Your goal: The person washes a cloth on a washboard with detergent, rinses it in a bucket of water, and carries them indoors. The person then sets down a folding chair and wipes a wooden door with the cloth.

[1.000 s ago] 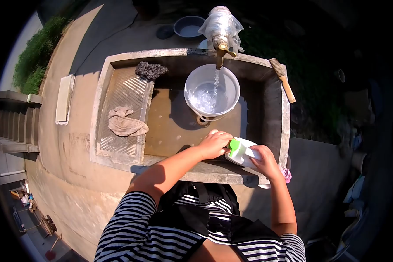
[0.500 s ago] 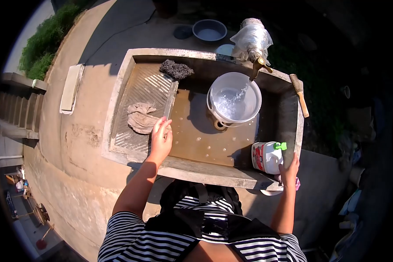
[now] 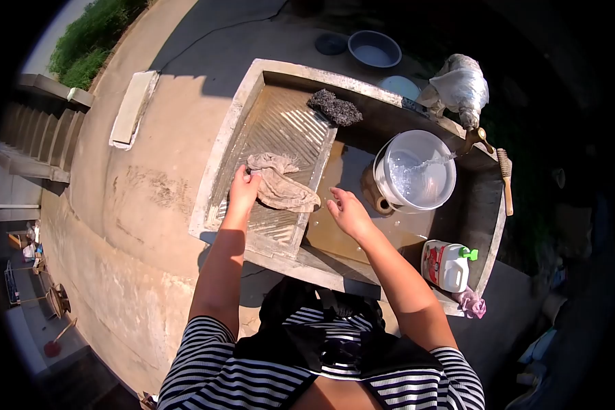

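Note:
A crumpled greyish-beige cloth (image 3: 280,186) lies on the ribbed washboard (image 3: 301,147) at the left of the concrete sink. My left hand (image 3: 243,190) pinches its left edge between thumb and fingers. Just past the cloth's right end, over the basin, my right hand (image 3: 350,215) is held with its fingers apart, holding nothing. A clear plastic bucket (image 3: 417,171) stands in the basin to the right, with water running into it from the tap (image 3: 477,139).
A dark mesh scrubber (image 3: 335,108) sits at the washboard's far end. On the right rim lies a wooden-handled brush (image 3: 506,181). A white detergent bottle (image 3: 451,266) with a green cap and a pink cloth (image 3: 471,302) are at the near right corner. A basin (image 3: 374,49) stands behind.
My right hand has left the detergent bottle and crossed left towards the cloth. My left hand has gone from the cloth's right end to its left edge. The view has shifted left.

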`<control>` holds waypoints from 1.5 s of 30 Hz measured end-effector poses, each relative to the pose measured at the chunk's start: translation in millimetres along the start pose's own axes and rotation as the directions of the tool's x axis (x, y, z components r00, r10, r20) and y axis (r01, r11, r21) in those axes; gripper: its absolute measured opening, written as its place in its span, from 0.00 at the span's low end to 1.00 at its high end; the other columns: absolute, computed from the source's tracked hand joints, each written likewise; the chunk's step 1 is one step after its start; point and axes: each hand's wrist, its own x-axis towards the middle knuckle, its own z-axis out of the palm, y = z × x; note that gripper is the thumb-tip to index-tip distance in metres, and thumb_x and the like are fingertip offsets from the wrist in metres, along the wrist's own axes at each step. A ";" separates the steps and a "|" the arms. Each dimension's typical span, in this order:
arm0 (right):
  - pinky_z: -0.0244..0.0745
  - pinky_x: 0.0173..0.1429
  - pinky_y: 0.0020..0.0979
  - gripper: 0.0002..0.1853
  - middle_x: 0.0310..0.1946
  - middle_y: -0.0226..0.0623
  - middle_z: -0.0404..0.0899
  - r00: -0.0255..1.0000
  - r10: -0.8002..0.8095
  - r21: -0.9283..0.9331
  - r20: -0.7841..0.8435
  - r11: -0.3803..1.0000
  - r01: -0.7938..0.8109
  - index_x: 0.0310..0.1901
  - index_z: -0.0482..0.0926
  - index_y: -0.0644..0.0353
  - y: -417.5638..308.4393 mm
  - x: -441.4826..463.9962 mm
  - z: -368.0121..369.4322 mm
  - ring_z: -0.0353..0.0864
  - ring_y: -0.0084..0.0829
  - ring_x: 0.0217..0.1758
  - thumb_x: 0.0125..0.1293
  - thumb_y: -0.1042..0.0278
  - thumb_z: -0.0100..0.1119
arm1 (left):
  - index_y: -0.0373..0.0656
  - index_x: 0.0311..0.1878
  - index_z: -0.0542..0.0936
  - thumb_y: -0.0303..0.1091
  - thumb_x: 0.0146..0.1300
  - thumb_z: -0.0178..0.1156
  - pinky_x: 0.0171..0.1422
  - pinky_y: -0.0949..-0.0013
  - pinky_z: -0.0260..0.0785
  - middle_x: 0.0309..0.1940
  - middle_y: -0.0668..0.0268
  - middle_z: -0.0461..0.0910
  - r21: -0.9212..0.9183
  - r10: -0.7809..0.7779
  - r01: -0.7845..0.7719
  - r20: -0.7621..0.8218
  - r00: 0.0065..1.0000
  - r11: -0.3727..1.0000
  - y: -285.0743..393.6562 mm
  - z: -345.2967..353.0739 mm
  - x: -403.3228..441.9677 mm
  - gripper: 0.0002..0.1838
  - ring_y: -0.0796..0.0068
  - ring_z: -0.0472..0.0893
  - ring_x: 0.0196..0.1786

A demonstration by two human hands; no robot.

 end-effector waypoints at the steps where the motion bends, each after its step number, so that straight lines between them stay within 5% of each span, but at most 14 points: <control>1: 0.70 0.54 0.38 0.22 0.47 0.52 0.74 1.000 0.000 0.002 0.005 1.000 0.000 0.54 0.70 0.64 -10.3 7.2 11.7 0.75 0.45 0.50 0.61 0.60 0.56 | 0.36 0.60 0.66 0.32 0.63 0.55 0.45 0.74 0.67 0.38 0.65 0.77 0.014 -0.058 0.057 0.172 0.983 0.998 13.1 -2.4 -2.5 0.23 0.78 0.75 0.38; 5: 0.71 0.52 0.38 0.24 0.44 0.51 0.76 0.998 0.042 -0.124 0.042 0.992 -0.037 0.50 0.72 0.64 -27.1 24.8 38.4 0.76 0.45 0.49 0.56 0.57 0.61 | 0.33 0.51 0.70 0.27 0.57 0.58 0.30 0.79 0.64 0.27 0.69 0.77 0.049 -0.020 0.009 0.242 0.970 0.999 13.2 -13.4 13.9 0.18 0.85 0.72 0.27; 9: 0.71 0.34 0.28 0.13 0.23 0.34 0.76 0.987 -0.027 0.261 -0.155 0.963 0.067 0.40 0.77 0.61 -48.0 46.2 16.4 0.76 0.31 0.26 0.54 0.66 0.60 | 0.37 0.40 0.73 0.26 0.57 0.57 0.26 0.82 0.57 0.23 0.75 0.72 -0.243 0.242 -0.215 0.087 0.966 0.946 52.7 -24.0 -8.6 0.08 0.89 0.67 0.24; 11: 0.70 0.39 0.27 0.12 0.28 0.34 0.77 0.983 0.069 0.587 -0.168 0.809 0.044 0.41 0.78 0.59 -67.1 56.9 4.3 0.77 0.30 0.32 0.53 0.68 0.59 | 0.39 0.44 0.75 0.29 0.55 0.60 0.33 0.77 0.66 0.29 0.70 0.75 -0.081 0.234 -0.222 0.188 0.954 0.972 62.0 -37.8 -12.1 0.13 0.81 0.73 0.29; 12: 0.70 0.39 0.27 0.12 0.28 0.34 0.77 0.984 0.070 0.586 -0.164 0.809 0.041 0.41 0.78 0.59 -68.8 64.8 7.6 0.77 0.30 0.32 0.53 0.68 0.59 | 0.42 0.48 0.75 0.32 0.54 0.61 0.41 0.71 0.67 0.36 0.64 0.75 0.269 0.386 -0.472 0.316 0.866 0.839 67.3 -42.1 -15.4 0.17 0.72 0.75 0.36; 13: 0.70 0.44 0.28 0.13 0.31 0.36 0.77 0.978 -0.095 0.433 -0.188 0.886 0.169 0.42 0.78 0.59 -69.9 73.9 12.6 0.76 0.32 0.37 0.55 0.69 0.58 | 0.44 0.51 0.75 0.34 0.53 0.62 0.50 0.66 0.69 0.43 0.59 0.76 0.531 0.453 -0.666 0.487 0.746 0.524 69.6 -44.9 -15.5 0.21 0.63 0.77 0.44; 14: 0.70 0.48 0.29 0.13 0.34 0.38 0.77 0.949 -0.258 0.269 -0.184 0.915 0.301 0.43 0.78 0.59 -70.6 82.7 18.9 0.76 0.34 0.41 0.56 0.69 0.56 | 0.49 0.55 0.74 0.38 0.51 0.63 0.62 0.59 0.62 0.55 0.50 0.69 0.512 0.365 -0.550 0.421 0.830 0.660 64.2 -39.4 -8.6 0.25 0.51 0.70 0.57; 17: 0.67 0.56 0.36 0.13 0.44 0.46 0.77 0.956 -0.068 0.286 -0.285 0.946 0.152 0.43 0.78 0.63 -72.4 108.4 66.8 0.73 0.43 0.52 0.58 0.68 0.52 | 0.46 0.53 0.75 0.35 0.59 0.54 0.63 0.57 0.60 0.59 0.49 0.66 0.422 0.502 -0.544 0.218 0.837 0.725 50.3 -5.2 15.7 0.18 0.49 0.69 0.59; 23: 0.64 0.49 0.38 0.09 0.35 0.34 0.74 0.818 -0.495 -0.371 -0.292 0.847 0.380 0.39 0.73 0.55 -70.6 35.9 109.6 0.72 0.38 0.43 0.55 0.68 0.54 | 0.45 0.41 0.72 0.35 0.58 0.53 0.66 0.52 0.52 0.49 0.63 0.71 0.600 0.590 -0.643 0.325 0.739 0.475 -5.3 -0.6 -47.5 0.09 0.62 0.69 0.55; 26: 0.64 0.49 0.37 0.09 0.35 0.35 0.74 0.915 -0.356 -0.439 -0.187 0.864 0.247 0.40 0.73 0.55 -72.3 92.9 99.9 0.72 0.38 0.45 0.59 0.63 0.49 | 0.44 0.38 0.73 0.36 0.55 0.53 0.64 0.53 0.53 0.44 0.62 0.73 0.610 0.594 -0.687 0.401 0.697 0.395 15.8 18.8 16.6 0.10 0.63 0.70 0.54; 31: 0.60 0.55 0.41 0.10 0.40 0.35 0.74 0.788 -0.422 -0.541 -0.449 0.830 0.136 0.39 0.76 0.53 -75.9 146.4 92.4 0.70 0.39 0.48 0.60 0.59 0.51 | 0.43 0.43 0.75 0.31 0.58 0.51 0.63 0.52 0.54 0.47 0.60 0.74 0.592 0.602 -0.640 0.300 0.740 0.490 36.2 41.8 68.2 0.10 0.57 0.71 0.54; 39: 0.60 0.50 0.40 0.08 0.33 0.34 0.73 0.944 -0.295 -0.518 -0.151 0.837 0.179 0.31 0.75 0.53 -73.8 104.6 97.1 0.71 0.37 0.43 0.59 0.59 0.52 | 0.43 0.32 0.75 0.35 0.55 0.55 0.54 0.58 0.60 0.37 0.64 0.75 0.501 0.587 -0.740 0.459 0.667 0.449 25.2 12.0 29.3 0.07 0.60 0.73 0.45; 43: 0.56 0.58 0.43 0.12 0.40 0.38 0.74 0.843 -0.287 -0.524 -0.455 0.852 0.007 0.34 0.78 0.57 -91.5 171.6 82.8 0.69 0.40 0.49 0.60 0.58 0.51 | 0.43 0.40 0.75 0.38 0.60 0.53 0.57 0.55 0.57 0.48 0.61 0.72 0.673 0.608 -0.562 0.206 0.766 0.480 58.7 46.4 98.5 0.10 0.59 0.70 0.53; 45: 0.53 0.60 0.46 0.12 0.40 0.38 0.74 0.848 -0.257 -0.526 -0.463 0.850 -0.029 0.34 0.78 0.56 -84.5 152.2 90.1 0.68 0.40 0.50 0.59 0.57 0.52 | 0.45 0.37 0.76 0.39 0.61 0.52 0.55 0.56 0.58 0.43 0.64 0.75 0.654 0.491 -0.584 0.351 0.797 0.481 54.8 36.2 75.9 0.09 0.61 0.71 0.51</control>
